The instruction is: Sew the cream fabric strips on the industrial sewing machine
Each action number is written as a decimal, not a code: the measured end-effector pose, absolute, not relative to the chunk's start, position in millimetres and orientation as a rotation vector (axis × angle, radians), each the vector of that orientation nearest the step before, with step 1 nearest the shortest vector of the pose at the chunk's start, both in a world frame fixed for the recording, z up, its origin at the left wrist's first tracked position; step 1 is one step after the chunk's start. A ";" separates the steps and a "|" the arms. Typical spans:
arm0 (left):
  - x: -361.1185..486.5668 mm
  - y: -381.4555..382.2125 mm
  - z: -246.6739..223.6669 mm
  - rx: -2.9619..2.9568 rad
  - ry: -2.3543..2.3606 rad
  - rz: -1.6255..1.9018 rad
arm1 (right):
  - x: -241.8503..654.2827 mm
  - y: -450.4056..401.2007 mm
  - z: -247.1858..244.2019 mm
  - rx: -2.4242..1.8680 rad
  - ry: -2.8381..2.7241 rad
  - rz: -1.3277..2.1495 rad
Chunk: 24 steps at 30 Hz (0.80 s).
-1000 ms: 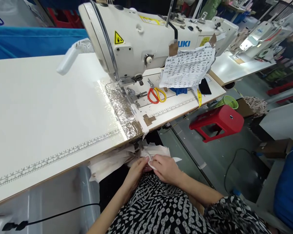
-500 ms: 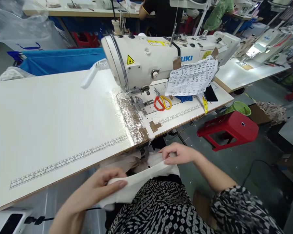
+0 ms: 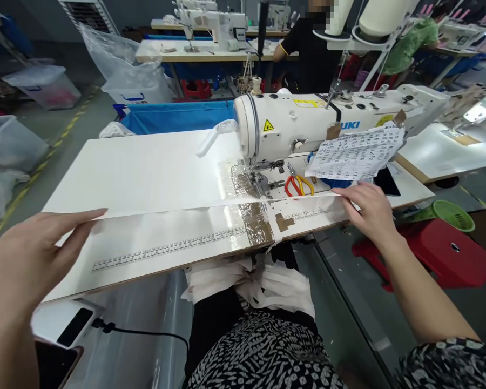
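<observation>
A long narrow white fabric strip [image 3: 210,207] is stretched across the white table, in front of the sewing machine's needle area. My left hand [image 3: 44,254] pinches its left end between thumb and fingers. The other end is pinched in my right hand [image 3: 366,208], near the hanging paper sheet. Red and yellow scissors [image 3: 298,185] lie on the machine bed, just behind the strip. More white fabric [image 3: 283,286] rests on my lap below the table edge.
The white sewing machine [image 3: 291,124] stands behind the strip, with a handwritten sheet [image 3: 358,154] hanging from it. A printed ruler [image 3: 166,249] runs along the table's front. A red stool [image 3: 449,254] and green basket [image 3: 453,215] are at right. A person in black sits beyond.
Both hands have risen from the lap to above the table and moved far apart. The white fabric between them now shows as a long, thin, taut strip. The view has shifted left and up.
</observation>
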<state>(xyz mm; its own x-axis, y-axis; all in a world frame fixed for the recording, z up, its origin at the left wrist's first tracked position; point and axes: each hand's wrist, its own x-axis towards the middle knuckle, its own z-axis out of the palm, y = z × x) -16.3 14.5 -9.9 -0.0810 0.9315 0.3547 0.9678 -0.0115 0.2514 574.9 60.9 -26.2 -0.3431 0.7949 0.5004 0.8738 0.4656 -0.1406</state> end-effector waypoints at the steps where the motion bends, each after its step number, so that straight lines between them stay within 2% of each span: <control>1: -13.4 12.4 -14.2 -2.059 -2.087 -0.615 | 575.7 62.2 -35.4 -1.374 -2.168 -0.396; 4: -12.3 -0.8 -45.7 -2.089 -1.924 -0.561 | 572.4 56.8 -70.1 -1.289 -2.251 -0.629; 7: -22.2 -20.9 -87.8 -2.066 -1.913 -0.573 | 565.1 42.4 -98.9 -1.220 -2.402 -0.565; 10: -21.7 -42.0 -115.0 -1.914 -2.057 -0.551 | 552.2 25.1 -110.4 -1.327 -2.358 -0.489; 18: 77.9 -62.5 -124.2 -1.832 -2.247 -0.669 | 502.2 -7.6 -124.4 -1.495 -2.140 -0.298; 24: 90.3 -53.1 -140.9 -1.647 -2.317 -0.636 | 519.8 4.2 -136.8 -1.360 -2.181 -0.448</control>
<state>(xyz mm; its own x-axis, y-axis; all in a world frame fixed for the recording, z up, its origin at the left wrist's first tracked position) 90.3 -53.1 -140.9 -0.3426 0.8383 0.4240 0.9373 0.2744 0.2149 519.8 4.2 -136.8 -0.3554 0.7240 0.5911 0.8984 0.4392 0.0023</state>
